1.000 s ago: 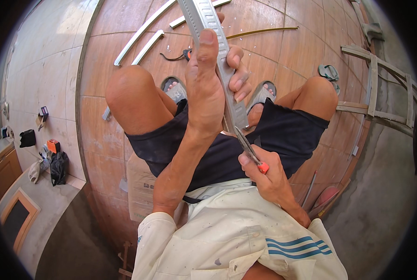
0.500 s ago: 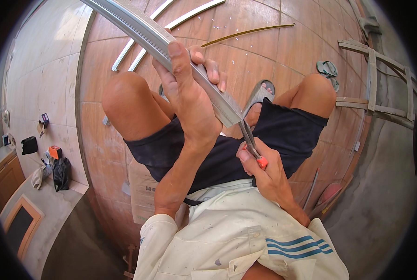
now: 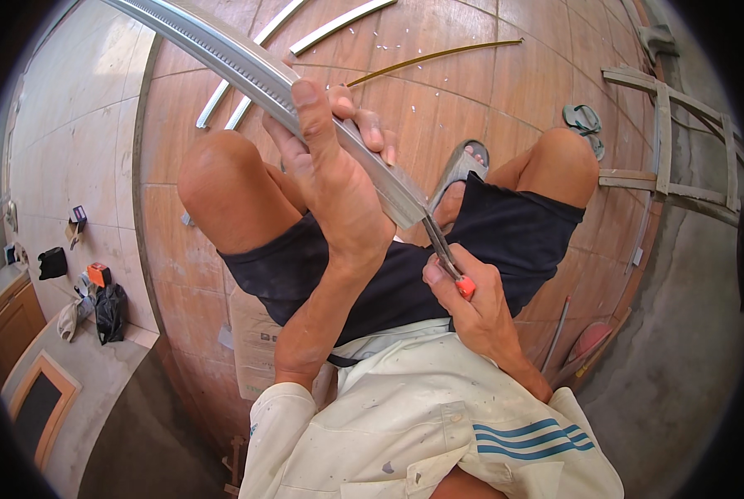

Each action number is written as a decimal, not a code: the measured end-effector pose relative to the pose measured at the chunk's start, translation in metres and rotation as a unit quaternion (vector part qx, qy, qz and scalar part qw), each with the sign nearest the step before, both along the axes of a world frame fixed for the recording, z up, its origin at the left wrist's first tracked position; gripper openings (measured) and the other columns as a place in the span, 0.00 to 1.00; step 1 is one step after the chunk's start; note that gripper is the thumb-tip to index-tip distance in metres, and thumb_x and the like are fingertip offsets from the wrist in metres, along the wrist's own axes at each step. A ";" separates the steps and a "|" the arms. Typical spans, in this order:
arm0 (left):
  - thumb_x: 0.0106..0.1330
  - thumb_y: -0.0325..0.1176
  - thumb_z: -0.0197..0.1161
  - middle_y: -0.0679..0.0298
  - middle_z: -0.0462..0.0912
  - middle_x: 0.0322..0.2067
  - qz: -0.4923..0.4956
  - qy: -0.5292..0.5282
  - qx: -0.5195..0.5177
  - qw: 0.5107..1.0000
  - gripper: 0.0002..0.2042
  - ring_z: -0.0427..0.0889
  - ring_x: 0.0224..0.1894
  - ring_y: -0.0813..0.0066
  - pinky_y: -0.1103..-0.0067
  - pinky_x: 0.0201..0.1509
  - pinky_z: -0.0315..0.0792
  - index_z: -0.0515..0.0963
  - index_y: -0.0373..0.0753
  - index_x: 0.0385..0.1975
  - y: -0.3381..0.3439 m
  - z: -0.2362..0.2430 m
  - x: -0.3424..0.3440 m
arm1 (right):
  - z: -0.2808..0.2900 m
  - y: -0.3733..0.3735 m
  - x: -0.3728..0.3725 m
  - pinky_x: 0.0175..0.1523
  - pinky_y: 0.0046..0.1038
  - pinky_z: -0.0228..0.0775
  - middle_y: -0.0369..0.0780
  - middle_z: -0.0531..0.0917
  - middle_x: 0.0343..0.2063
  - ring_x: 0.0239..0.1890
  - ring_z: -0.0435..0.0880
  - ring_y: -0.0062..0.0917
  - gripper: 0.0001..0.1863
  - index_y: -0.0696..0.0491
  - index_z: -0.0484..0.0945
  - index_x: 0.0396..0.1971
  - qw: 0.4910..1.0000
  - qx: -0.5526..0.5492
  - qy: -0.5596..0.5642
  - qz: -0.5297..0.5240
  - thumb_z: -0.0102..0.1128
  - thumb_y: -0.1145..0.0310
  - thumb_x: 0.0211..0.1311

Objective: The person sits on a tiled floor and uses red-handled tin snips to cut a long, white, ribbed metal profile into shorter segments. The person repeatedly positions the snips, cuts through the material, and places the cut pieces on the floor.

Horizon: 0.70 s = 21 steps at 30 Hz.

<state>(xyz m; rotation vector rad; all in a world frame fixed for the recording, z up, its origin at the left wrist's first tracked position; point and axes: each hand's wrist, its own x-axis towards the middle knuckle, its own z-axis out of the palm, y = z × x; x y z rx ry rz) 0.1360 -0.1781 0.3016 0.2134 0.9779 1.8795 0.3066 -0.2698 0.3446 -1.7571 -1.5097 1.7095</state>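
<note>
A long silver metal channel with a row of slots slants from the upper left down to the middle. My left hand is wrapped round it near its lower end, thumb on top and fingers curled over the far side. My right hand grips a pair of tin snips with red on the handle. The snips' jaws meet the corner of the channel's lower end; how far they are apart there is too small to tell. Both hands are above my lap, between my bent knees.
More pale metal strips and a thin gold-coloured strip lie on the tiled floor, with small white scraps around. At right are a flip-flop and a wooden frame. A black bag sits at left, a cardboard box beside me.
The channel and my left hand have shifted slightly to the left. The snips have turned a little and stay at the channel's end, still in my right hand.
</note>
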 end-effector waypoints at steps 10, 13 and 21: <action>0.82 0.53 0.62 0.67 0.74 0.37 0.021 0.030 -0.004 0.999 0.20 0.74 0.26 0.81 0.78 0.27 0.71 0.63 0.47 0.54 0.000 0.003 0.000 | -0.002 0.002 -0.001 0.32 0.34 0.63 0.45 0.70 0.19 0.23 0.65 0.30 0.19 0.63 0.78 0.41 0.999 0.031 -0.014 0.018 0.63 0.58 0.80; 0.82 0.52 0.62 0.67 0.74 0.37 0.020 0.039 -0.006 0.999 0.20 0.74 0.26 0.80 0.78 0.27 0.71 0.63 0.47 0.54 -0.002 0.003 0.001 | -0.003 0.002 0.000 0.32 0.33 0.63 0.45 0.71 0.19 0.23 0.66 0.29 0.19 0.63 0.79 0.42 1.000 0.021 -0.006 0.022 0.63 0.58 0.79; 0.83 0.51 0.61 0.66 0.74 0.38 0.026 0.014 -0.009 1.000 0.20 0.74 0.26 0.80 0.77 0.27 0.71 0.63 0.45 0.55 -0.001 0.002 -0.003 | -0.002 0.001 -0.002 0.33 0.32 0.62 0.43 0.70 0.21 0.24 0.65 0.27 0.19 0.63 0.79 0.44 0.999 -0.029 0.028 0.002 0.63 0.58 0.79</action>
